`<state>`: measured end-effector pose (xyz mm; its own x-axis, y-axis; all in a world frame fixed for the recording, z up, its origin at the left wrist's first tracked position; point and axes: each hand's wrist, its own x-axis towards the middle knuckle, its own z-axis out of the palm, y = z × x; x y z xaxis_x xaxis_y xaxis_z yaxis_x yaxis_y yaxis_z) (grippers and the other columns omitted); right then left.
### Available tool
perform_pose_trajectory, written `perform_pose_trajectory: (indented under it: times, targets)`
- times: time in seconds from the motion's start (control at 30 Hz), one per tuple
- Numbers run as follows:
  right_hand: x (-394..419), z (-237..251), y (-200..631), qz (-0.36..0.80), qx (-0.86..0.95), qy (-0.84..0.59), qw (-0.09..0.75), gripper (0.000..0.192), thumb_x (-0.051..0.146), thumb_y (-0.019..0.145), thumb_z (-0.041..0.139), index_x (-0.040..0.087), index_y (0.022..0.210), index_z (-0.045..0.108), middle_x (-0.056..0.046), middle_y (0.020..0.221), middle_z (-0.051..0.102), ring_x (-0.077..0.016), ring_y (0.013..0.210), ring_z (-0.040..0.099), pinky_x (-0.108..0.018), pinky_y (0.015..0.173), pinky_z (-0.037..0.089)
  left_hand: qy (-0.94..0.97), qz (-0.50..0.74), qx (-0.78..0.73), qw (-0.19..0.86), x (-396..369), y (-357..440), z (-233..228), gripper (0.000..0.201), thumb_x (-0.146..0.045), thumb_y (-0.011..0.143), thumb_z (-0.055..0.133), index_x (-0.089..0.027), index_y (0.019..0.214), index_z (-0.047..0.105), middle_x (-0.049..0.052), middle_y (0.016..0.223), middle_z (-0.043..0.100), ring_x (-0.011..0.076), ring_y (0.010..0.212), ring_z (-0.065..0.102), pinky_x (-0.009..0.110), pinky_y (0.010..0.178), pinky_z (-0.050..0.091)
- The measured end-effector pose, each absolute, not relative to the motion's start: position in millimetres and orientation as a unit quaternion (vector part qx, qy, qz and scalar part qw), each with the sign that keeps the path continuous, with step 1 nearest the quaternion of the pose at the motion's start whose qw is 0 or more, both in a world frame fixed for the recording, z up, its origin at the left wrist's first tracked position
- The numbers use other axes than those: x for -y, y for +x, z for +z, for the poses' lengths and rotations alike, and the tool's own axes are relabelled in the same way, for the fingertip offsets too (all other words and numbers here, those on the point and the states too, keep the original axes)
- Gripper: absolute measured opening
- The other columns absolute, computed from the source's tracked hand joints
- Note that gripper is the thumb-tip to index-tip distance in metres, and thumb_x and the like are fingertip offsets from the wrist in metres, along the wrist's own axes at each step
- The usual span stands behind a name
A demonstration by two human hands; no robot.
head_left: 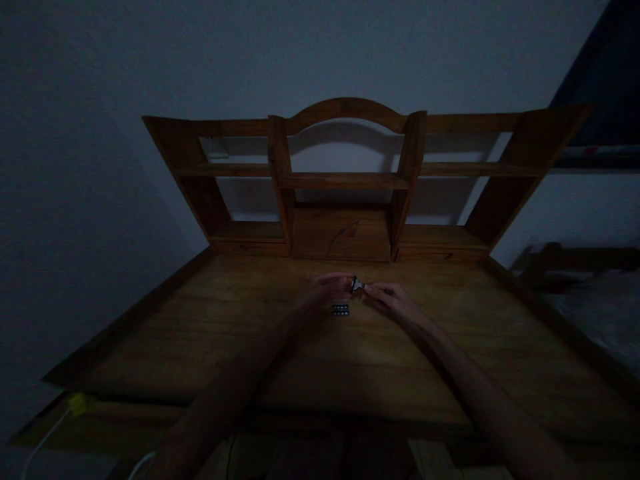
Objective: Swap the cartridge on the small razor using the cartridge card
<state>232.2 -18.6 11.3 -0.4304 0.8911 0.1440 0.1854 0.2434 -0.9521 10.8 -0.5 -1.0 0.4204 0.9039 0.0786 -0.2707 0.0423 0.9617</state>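
Dimly lit scene, so detail is limited. Both bare hands meet over the middle of the brown wooden desk (210,333), out toward its far half. The left hand (327,290) and the right hand (390,298) pinch between their fingertips a small shiny silvery object (357,285), one hand on each side of it; too small and dark to tell what it is. Left fingers are curled in and closed on the object's left end, right fingers closed on its right end, thumbs and forefingers doing the holding as far as I can tell. The object is held just above the desk surface, not lying on it.

Just below the left hand, flat on the desk, lies a small dark rectangular strip with pale dots (340,310), close to the fingers but apart from them; whether it is a blister strip cannot be told.

Behind the hands stands a brown wooden shelf hutch with an arched top (345,110), against a pale wall. At the near left edge a white cable with a yellow tag (76,404) hangs off the desk. At far right, a blurred dark surface.
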Motion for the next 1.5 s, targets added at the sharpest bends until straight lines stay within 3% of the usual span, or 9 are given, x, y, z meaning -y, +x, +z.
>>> perform_pose_trajectory:
  times: [0.3, 0.5, 0.57, 0.63, 0.73, 0.83, 1.13, 1.33, 1.5]
  targets:
    - [15.9, -1.0, 229.6, 0.499, 0.711, -0.361, 0.338, 0.05, 0.058, 0.088, 0.047, 0.012, 0.079, 0.065, 0.005, 0.05, 0.033, -0.0076, 0.045, 0.026, -0.024, 0.043, 0.015, 0.544, 0.398, -0.32, 0.666, 7.3, 16.6, 0.3, 0.043, -0.039, 0.074, 0.073, -0.013, 0.107, 0.067, 0.009, 0.092, 0.069, 0.0174, 0.076, 0.064, 0.031, 0.075, 0.05]
    - [12.2, -4.5, 229.1, 0.514, 0.705, -0.355, 0.337, 0.05, 0.058, 0.089, 0.046, 0.013, 0.08, 0.066, 0.006, 0.047, 0.032, -0.0074, 0.042, 0.025, -0.025, 0.042, 0.014, 0.545, 0.387, -0.319, 0.672, 5.6, 17.1, -2.7, 0.042, -0.041, 0.078, 0.068, -0.016, 0.111, 0.064, 0.008, 0.094, 0.068, 0.0165, 0.075, 0.063, 0.03, 0.073, 0.051]
    - [12.4, -2.6, 228.5, 0.519, 0.697, -0.357, 0.343, 0.051, 0.058, 0.089, 0.045, 0.013, 0.08, 0.067, 0.006, 0.045, 0.031, -0.0073, 0.041, 0.025, -0.025, 0.041, 0.014, 0.566, 0.412, -0.34, 0.628, 5.4, 17.7, -3.3, 0.043, -0.047, 0.083, 0.059, -0.017, 0.114, 0.063, 0.008, 0.095, 0.067, 0.0171, 0.075, 0.063, 0.032, 0.074, 0.051]
    - [12.4, -0.7, 227.9, 0.524, 0.688, -0.361, 0.35, 0.052, 0.058, 0.09, 0.042, 0.013, 0.079, 0.067, 0.007, 0.043, 0.03, -0.0072, 0.038, 0.025, -0.024, 0.041, 0.015, 0.624, 0.453, -0.369, 0.519, 6.8, 18.3, -2.3, 0.042, -0.049, 0.086, 0.054, -0.02, 0.114, 0.064, 0.009, 0.103, 0.066, 0.0194, 0.084, 0.064, 0.035, 0.08, 0.051]
    - [10.6, -0.1, 227.2, 0.527, 0.672, -0.378, 0.357, 0.056, 0.059, 0.091, 0.039, 0.013, 0.078, 0.069, 0.006, 0.038, 0.031, -0.0075, 0.034, 0.026, -0.024, 0.039, 0.017, 0.729, 0.486, -0.368, 0.312, 11.9, 19.4, 2.0, 0.034, -0.043, 0.088, 0.054, -0.024, 0.113, 0.066, 0.008, 0.118, 0.06, 0.0221, 0.108, 0.057, 0.039, 0.098, 0.044]
    - [7.8, -2.5, 226.6, 0.527, 0.658, -0.394, 0.365, 0.06, 0.061, 0.09, 0.037, 0.012, 0.076, 0.07, 0.006, 0.035, 0.033, -0.0079, 0.031, 0.027, -0.024, 0.036, 0.018, 0.776, 0.481, -0.344, 0.22, 16.3, 20.8, 4.8, 0.032, -0.037, 0.089, 0.055, -0.026, 0.118, 0.062, 0.007, 0.122, 0.058, 0.0215, 0.115, 0.052, 0.04, 0.104, 0.04]
    - [10.5, -2.2, 225.5, 0.525, 0.67, -0.389, 0.352, 0.059, 0.061, 0.089, 0.037, 0.013, 0.077, 0.069, 0.006, 0.035, 0.033, -0.0075, 0.031, 0.026, -0.023, 0.036, 0.018, 0.813, 0.456, -0.322, 0.165, 2.9, 19.2, -11.3, 0.028, -0.026, 0.093, 0.046, -0.025, 0.115, 0.064, 0.007, 0.118, 0.061, 0.0205, 0.109, 0.056, 0.037, 0.098, 0.044]
    - [12.7, 1.8, 224.2, 0.52, 0.672, -0.39, 0.355, 0.06, 0.061, 0.09, 0.037, 0.013, 0.074, 0.07, 0.006, 0.034, 0.032, -0.0072, 0.03, 0.027, -0.023, 0.036, 0.019, 0.795, 0.448, -0.366, 0.182, 7.9, 17.6, -5.8, 0.026, -0.034, 0.092, 0.049, -0.024, 0.108, 0.067, 0.007, 0.11, 0.061, 0.0201, 0.103, 0.057, 0.035, 0.095, 0.046]
    - [10.8, -2.0, 224.0, 0.53, 0.661, -0.388, 0.363, 0.06, 0.061, 0.09, 0.038, 0.013, 0.075, 0.07, 0.006, 0.034, 0.032, -0.007, 0.029, 0.027, -0.022, 0.034, 0.017, 0.807, 0.45, -0.345, 0.167, 11.2, 20.9, -0.9, 0.029, -0.033, 0.092, 0.049, -0.026, 0.116, 0.063, 0.008, 0.116, 0.059, 0.0206, 0.109, 0.054, 0.037, 0.098, 0.044]
